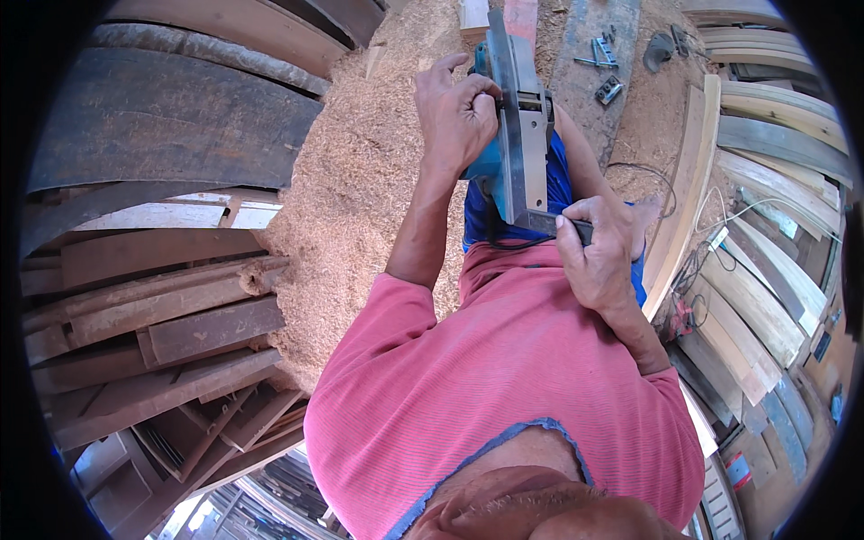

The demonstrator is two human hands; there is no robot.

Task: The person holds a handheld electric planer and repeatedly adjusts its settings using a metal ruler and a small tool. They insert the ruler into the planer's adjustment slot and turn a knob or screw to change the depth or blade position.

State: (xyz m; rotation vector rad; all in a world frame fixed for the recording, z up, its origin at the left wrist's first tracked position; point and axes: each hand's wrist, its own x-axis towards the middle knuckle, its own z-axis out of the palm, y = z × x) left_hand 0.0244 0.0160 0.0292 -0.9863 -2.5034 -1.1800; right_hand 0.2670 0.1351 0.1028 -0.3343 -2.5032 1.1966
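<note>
Left hand (459, 112) grips a blue electric planer (533, 148), sole up; right hand (598, 256) clasps a dark bar (544, 222) at its near end.

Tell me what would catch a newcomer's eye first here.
First, the teal-and-silver power tool at upper centre, with the left hand curled at its side and the right hand gripping a dark bar at its near end. Next, the pale wood shavings spread left of centre. Then, the boards stacked along both sides.
</note>
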